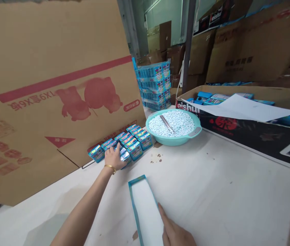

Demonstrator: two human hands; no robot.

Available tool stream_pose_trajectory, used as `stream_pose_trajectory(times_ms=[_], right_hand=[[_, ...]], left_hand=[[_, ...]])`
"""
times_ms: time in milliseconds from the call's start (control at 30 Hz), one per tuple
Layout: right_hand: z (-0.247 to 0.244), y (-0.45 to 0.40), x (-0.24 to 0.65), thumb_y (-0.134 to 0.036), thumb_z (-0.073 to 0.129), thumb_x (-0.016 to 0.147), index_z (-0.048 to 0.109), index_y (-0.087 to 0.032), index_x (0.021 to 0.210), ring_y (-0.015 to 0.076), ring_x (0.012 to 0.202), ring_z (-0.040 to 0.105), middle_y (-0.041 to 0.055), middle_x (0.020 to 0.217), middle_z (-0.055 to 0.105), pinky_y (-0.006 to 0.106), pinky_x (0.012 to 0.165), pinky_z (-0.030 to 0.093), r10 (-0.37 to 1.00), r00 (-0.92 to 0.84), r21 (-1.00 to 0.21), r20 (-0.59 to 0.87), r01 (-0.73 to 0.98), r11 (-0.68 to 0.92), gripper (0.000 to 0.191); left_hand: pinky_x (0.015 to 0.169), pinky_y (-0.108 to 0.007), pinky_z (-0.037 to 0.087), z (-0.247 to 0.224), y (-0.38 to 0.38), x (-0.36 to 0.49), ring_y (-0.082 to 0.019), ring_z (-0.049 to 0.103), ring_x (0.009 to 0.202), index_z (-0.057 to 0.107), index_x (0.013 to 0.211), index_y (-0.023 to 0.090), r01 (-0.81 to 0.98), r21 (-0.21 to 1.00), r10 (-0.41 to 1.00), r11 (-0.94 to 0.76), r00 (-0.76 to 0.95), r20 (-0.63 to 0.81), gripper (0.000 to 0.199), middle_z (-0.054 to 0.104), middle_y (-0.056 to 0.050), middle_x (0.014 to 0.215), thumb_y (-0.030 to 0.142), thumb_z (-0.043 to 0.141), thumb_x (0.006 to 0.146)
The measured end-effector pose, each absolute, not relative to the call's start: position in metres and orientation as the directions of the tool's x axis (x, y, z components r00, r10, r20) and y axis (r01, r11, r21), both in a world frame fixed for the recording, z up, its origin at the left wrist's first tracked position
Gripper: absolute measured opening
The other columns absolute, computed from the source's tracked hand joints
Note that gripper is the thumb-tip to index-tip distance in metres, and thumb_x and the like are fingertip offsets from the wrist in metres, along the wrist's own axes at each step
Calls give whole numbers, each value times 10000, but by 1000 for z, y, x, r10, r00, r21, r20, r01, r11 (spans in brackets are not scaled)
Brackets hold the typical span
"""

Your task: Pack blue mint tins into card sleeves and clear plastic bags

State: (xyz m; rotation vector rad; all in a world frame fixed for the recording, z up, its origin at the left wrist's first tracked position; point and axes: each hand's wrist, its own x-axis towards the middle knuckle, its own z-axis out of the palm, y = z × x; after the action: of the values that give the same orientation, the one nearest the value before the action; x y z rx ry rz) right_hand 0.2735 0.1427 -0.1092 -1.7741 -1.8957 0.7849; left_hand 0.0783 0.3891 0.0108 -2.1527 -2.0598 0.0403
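My left hand [113, 159], with a gold bracelet at the wrist, reaches to the near side of a group of small shiny blue boxes [134, 149]. Its fingers and thumb are bent around one of these boxes, which the hand partly covers. At the bottom, my right hand [175, 230] grips the right wall of a long, shallow blue box tray [131, 194] with a white inside. The index finger lies along that wall, while the other fingers are partly cut off by the frame. The tray's near end is out of view.
A turquoise basin [171, 140] of pale pellets, with metal tweezers [167, 123] on top, stands behind the tray. A large cardboard carton [57, 51] walls the left. A black-sided carton [247, 133] of blue packages is at right. Wrapped blue packs [155, 85] are stacked behind.
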Motion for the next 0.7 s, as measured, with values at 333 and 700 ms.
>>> stream_pose_trajectory(times_ms=[333, 700], right_hand=[[-65, 150, 277, -66, 336, 803, 281, -93, 1448, 227, 825, 666, 129, 1038, 693, 302, 700, 499, 966, -206, -622, -154, 780, 67, 648], [-72, 151, 268, -40, 327, 787, 256, -59, 1451, 243, 908, 666, 165, 1120, 665, 314, 740, 511, 959, -263, -627, -103, 766, 143, 668]], left_hand=[[1004, -401, 397, 70, 291, 61, -293, 446, 1227, 137, 1459, 234, 747, 648, 979, -149, 203, -9, 1095, 393, -112, 1386, 475, 741, 578], [962, -513, 390, 36, 245, 123, -372, 454, 1131, 368, 1392, 165, 917, 163, 914, -364, 386, -126, 1004, 484, -184, 1233, 394, 757, 494]])
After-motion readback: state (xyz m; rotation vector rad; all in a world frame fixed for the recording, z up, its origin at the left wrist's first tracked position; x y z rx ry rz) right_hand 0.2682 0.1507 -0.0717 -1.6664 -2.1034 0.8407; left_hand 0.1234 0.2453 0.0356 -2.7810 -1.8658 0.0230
